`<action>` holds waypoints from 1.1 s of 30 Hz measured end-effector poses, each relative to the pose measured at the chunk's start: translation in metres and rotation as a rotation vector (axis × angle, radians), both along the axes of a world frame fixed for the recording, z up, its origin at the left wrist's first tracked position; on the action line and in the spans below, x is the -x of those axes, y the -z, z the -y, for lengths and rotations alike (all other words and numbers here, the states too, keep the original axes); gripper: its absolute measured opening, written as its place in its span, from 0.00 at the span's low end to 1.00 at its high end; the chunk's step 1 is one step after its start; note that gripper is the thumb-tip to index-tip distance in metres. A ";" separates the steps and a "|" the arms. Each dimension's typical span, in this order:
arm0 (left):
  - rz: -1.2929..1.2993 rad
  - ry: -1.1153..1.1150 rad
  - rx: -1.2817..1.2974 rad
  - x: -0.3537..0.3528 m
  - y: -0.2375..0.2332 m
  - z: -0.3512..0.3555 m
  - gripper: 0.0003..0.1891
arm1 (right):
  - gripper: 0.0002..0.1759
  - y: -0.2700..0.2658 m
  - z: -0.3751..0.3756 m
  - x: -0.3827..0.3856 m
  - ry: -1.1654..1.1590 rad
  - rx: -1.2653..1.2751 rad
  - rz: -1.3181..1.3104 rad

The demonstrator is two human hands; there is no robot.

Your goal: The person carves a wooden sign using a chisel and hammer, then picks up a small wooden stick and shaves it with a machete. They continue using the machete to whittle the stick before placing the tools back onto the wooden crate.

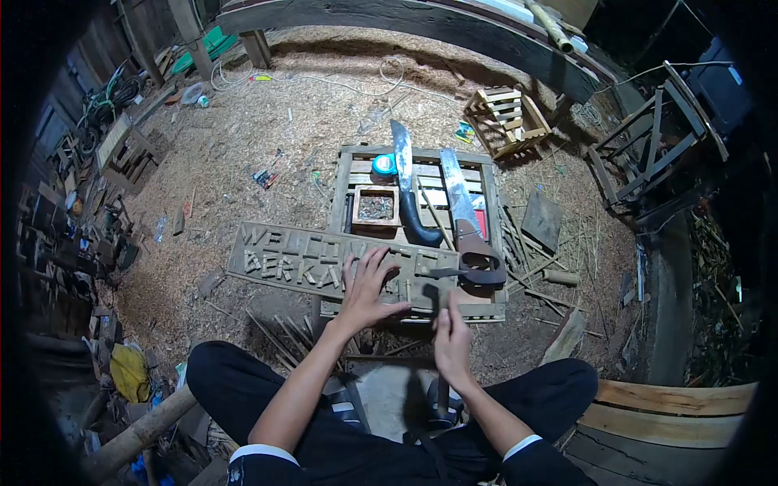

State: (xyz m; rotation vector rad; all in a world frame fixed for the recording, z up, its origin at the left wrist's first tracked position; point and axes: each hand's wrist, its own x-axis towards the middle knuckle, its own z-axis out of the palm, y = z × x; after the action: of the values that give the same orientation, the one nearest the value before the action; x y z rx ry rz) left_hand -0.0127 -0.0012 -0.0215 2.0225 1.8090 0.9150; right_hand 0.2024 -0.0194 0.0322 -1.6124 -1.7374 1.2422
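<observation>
A long wooden board with raised wooden letters lies across the near side of a slatted wooden table. My left hand rests on the board with its fingers spread, over the lower row of letters. Just right of it, my right hand is closed around the handle of a hammer, whose head is over the board's right part. Beyond the board are a handsaw, a large knife with a black handle, a blue tape measure and a wooden box of small metal pieces.
Wood shavings cover the ground around the table. A slatted crate stands beyond it at the right, near a wooden frame. Sticks and offcuts lie right of the table. A thick beam crosses the far side.
</observation>
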 end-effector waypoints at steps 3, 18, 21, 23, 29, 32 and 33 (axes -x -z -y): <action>-0.014 0.002 -0.001 0.001 0.001 0.000 0.45 | 0.32 0.020 0.010 0.001 0.021 -0.237 0.020; 0.003 0.007 -0.012 0.000 -0.002 0.000 0.43 | 0.30 0.009 0.007 0.004 -0.033 -0.169 -0.012; -0.005 0.016 -0.011 0.001 -0.001 0.000 0.43 | 0.30 0.004 0.016 0.006 0.210 -0.025 -0.176; -0.013 0.016 0.006 0.001 -0.002 0.001 0.42 | 0.31 0.004 0.017 0.008 0.142 0.033 -0.106; -0.023 0.010 -0.008 0.000 -0.003 -0.001 0.43 | 0.30 -0.002 0.010 0.007 -0.001 -0.074 -0.027; -0.025 0.004 0.011 0.002 -0.001 0.002 0.43 | 0.31 0.012 0.015 0.010 0.196 -0.026 -0.128; -0.025 -0.001 0.011 0.002 -0.001 0.003 0.43 | 0.32 0.018 0.016 0.011 0.049 -0.110 -0.035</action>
State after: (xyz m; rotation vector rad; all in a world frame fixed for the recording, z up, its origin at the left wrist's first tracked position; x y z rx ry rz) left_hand -0.0150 -0.0041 -0.0205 2.0350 1.8244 0.8819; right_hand 0.1910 -0.0357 0.0147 -1.5521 -1.7041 1.1256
